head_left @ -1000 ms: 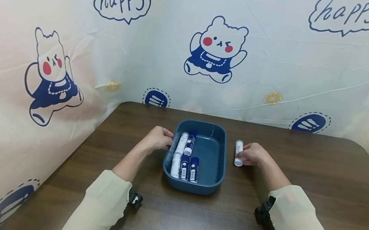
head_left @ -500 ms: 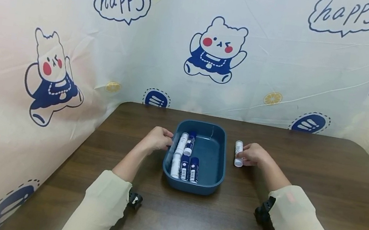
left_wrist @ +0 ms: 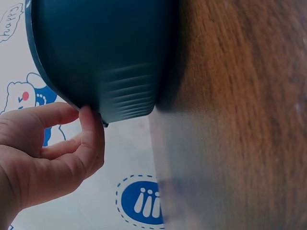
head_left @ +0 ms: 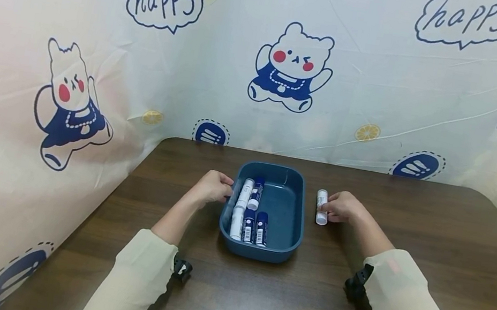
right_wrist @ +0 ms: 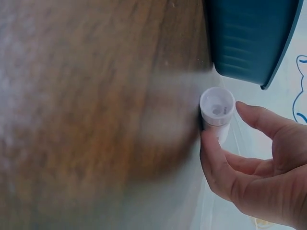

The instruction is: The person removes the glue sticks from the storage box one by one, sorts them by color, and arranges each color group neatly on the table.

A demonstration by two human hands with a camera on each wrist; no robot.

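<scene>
A dark blue-green plastic bin [head_left: 290,210] stands on the table with several white and navy glue sticks inside, along its left side. Thumb and finger of my left hand [head_left: 213,186] pinch the bin's left rim; the left wrist view shows the fingertips right at the edge. To the right of the bin, a white glue stick [head_left: 321,199] lies on the table, pointing away from me. My right hand [head_left: 343,207] has its thumb and fingers around this stick, seen close up in the right wrist view, where its hollow round end [right_wrist: 217,106] faces the camera.
The brown wooden table [head_left: 434,244] extends past both sides of the bin. Behind it hangs a pale curtain [head_left: 370,66] printed with cartoon animals and the word happy. A black strap-on camera [head_left: 357,283] sits at the right wrist, another [head_left: 182,270] at the left.
The right wrist and sleeve have shifted very slightly to the right. The left hand, the bin and the white glue stick stay in place.
</scene>
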